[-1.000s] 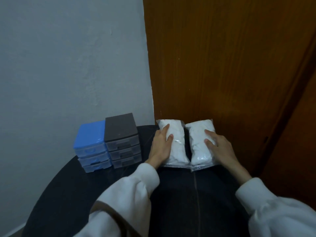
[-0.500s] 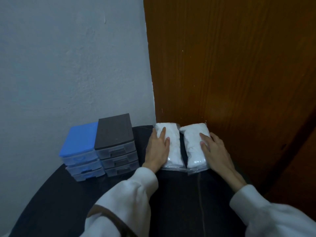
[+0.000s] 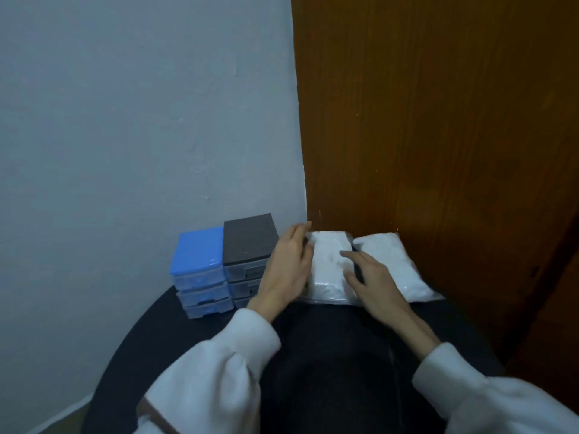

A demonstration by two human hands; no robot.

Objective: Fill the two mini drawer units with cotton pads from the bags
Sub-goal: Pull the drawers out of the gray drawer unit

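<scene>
Two clear bags of white cotton pads lie side by side at the back of the round dark desk (image 3: 329, 364), by the wooden door (image 3: 438, 120). The left hand (image 3: 286, 270) rests at the left edge of the left bag (image 3: 329, 264), fingers straight. The right hand (image 3: 374, 281) lies flat on that bag's right side, holding nothing. The right bag (image 3: 394, 267) lies just beside. The blue drawer unit (image 3: 200, 272) and the grey drawer unit (image 3: 247, 245) stand touching on the left, drawers closed

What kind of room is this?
Probably a corner at home: a small round dark table pushed against a painted wall and a wooden door, with mini drawer units on it.
</scene>
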